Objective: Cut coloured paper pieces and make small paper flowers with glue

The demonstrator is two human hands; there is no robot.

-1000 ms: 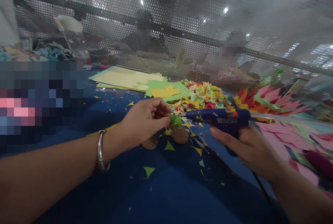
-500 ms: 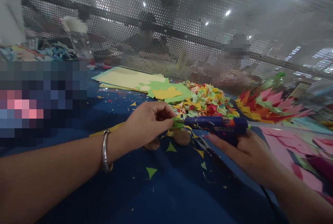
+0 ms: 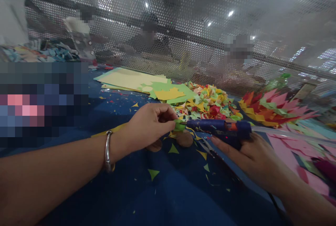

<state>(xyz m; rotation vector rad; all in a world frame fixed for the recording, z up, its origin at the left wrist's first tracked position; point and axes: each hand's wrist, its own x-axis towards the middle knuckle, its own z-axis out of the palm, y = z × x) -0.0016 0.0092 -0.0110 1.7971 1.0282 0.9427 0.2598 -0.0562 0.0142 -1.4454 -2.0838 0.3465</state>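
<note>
One hand (image 3: 149,126) (the left) holds green paper (image 3: 180,125); the right (image 3: 253,157), a glue gun (image 3: 207,126).

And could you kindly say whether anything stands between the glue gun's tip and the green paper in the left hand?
Nothing visible does: the right hand holds the glue gun with its tip right at the green paper the left hand pinches; contact is unclear.
</note>
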